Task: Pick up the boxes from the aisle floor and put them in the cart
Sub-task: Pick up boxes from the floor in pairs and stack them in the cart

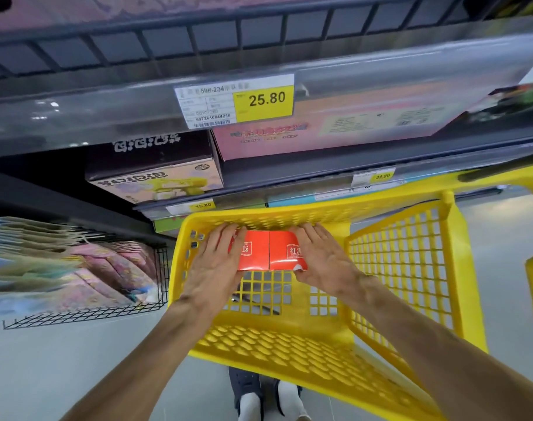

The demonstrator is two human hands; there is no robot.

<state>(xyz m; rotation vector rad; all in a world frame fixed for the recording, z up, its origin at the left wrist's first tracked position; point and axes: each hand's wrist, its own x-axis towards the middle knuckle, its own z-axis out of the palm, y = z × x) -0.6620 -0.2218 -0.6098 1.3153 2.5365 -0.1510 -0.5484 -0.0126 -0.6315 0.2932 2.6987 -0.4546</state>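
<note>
Your left hand (212,265) and right hand (321,259) press two red boxes (268,250) together between flat palms inside the yellow cart (411,262).

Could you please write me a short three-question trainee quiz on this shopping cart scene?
1. True or false: the two red boxes sit side by side inside the yellow cart.
2. Which hand is on the box nearer the wire basket: A left hand, B right hand?
3. Fill in: the largest yellow price tag reads ____.

Key: 1 true; 2 A; 3 25.80
</note>
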